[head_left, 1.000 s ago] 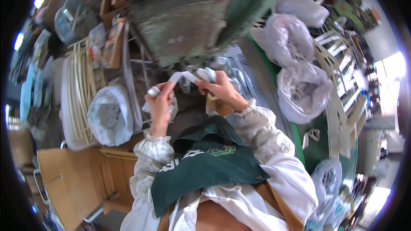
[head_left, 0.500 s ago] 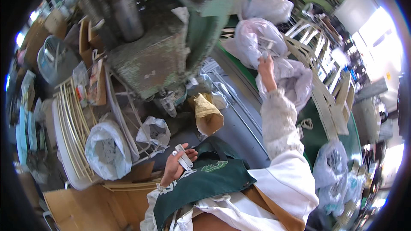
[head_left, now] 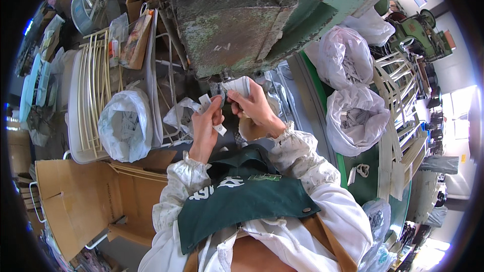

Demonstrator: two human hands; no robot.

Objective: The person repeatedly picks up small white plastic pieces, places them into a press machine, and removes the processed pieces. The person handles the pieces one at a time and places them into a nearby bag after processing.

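Seen from above, my two hands come close together just below a worn green machine (head_left: 237, 35). My left hand (head_left: 202, 130) is curled around a white strip (head_left: 220, 129), which slants across it with both ends sticking out; held so, it seems to leave the thumb and fingertips free. I cannot tell whether those tips pinch anything more. My right hand (head_left: 257, 107) pinches a wide white piece (head_left: 239, 85) between thumb and fingers near the machine, perhaps to keep it steady. To my right, two white bags (head_left: 348, 142) stand along the green left edge of a worktop (head_left: 365, 191), mouths wide, likely for easy reach. A third white bag (head_left: 128, 152), holding pale pieces (head_left: 128, 125), sits to my left, beside long cream rods (head_left: 96, 100).
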